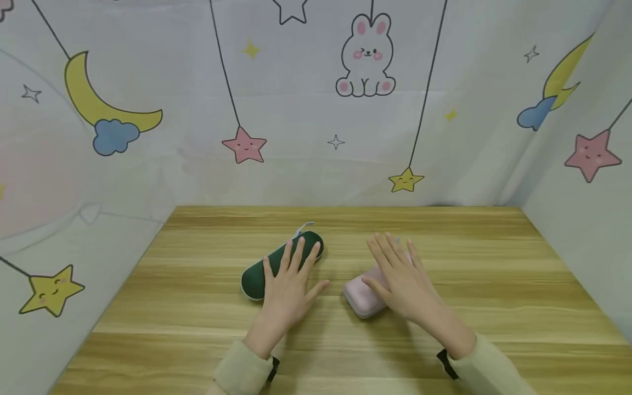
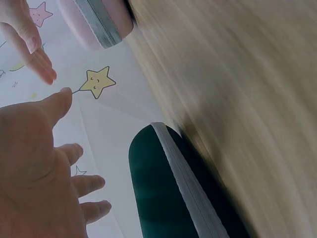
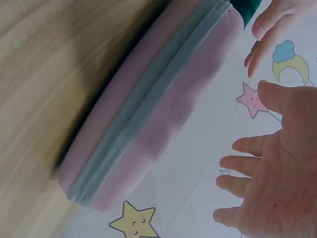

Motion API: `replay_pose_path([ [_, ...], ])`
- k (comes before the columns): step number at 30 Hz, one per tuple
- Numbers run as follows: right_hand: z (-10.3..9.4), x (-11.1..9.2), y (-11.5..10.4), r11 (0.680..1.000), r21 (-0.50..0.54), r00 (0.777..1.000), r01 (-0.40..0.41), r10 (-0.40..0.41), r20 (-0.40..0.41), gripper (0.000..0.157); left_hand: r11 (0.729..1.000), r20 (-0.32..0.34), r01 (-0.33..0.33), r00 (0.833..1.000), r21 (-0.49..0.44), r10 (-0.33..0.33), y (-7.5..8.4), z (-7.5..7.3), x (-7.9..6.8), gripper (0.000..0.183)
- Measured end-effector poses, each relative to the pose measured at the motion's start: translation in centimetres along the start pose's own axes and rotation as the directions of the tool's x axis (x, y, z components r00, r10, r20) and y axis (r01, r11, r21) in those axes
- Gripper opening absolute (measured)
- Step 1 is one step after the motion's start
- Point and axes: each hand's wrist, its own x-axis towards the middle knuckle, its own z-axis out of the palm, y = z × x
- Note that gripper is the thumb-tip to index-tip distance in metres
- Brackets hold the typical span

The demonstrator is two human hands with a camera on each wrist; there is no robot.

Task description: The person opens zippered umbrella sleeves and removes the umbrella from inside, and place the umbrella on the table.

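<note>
On the wood-grain table (image 1: 197, 329), left of middle: one green case (image 1: 276, 260), elongated, rounded at both ends, lying aslant. Pale zip band (image 2: 182, 178) along its side; pale strap (image 1: 300, 230) at the far end. To its right, also on the table: one pink case (image 1: 364, 295), likewise aslant, corners rounded, with a grey zip band (image 3: 150, 105).

Left hand (image 1: 286, 293): poised above the green case, fingers spread, grasping nothing; the left wrist view shows a gap beneath the palm. Right hand (image 1: 402, 285): above the pink case, fingers extended, likewise free of any hold and apart from the surface.

Handling, by judgement: both cases probably light, though contents are hidden and weight cannot be told. Shells look moderately stiff — smooth enough to slide under a flat palm, unlikely to break. Best hold: across the narrow width at mid-length, thumb on one long side, fingers on the other. The zip bands should offer more friction than the shells; the strap — thin, loose — suits steadying rather than lifting.
</note>
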Motion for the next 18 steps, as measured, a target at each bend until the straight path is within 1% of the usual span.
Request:
replay_pose_path([
  [7,-0.5,0.8,-0.2,0.999,-0.008,0.999,0.033,-0.033,0.021,0.074,1.0,0.012,0.005,1.0,-0.017,-0.005,-0.2,-0.1,0.1,0.072],
  [13,-0.7,1.7,-0.1,0.996,0.016,0.995,0.088,-0.089,0.053,0.073,0.999,-0.002,0.017,1.0,-0.03,-0.017,-0.5,-0.2,0.2,0.074],
  [18,-0.8,2.7,-0.1,0.991,0.027,0.989,0.13,-0.132,0.062,0.073,0.999,-0.007,0.016,1.0,-0.034,-0.016,-0.8,-0.1,0.4,0.075],
])
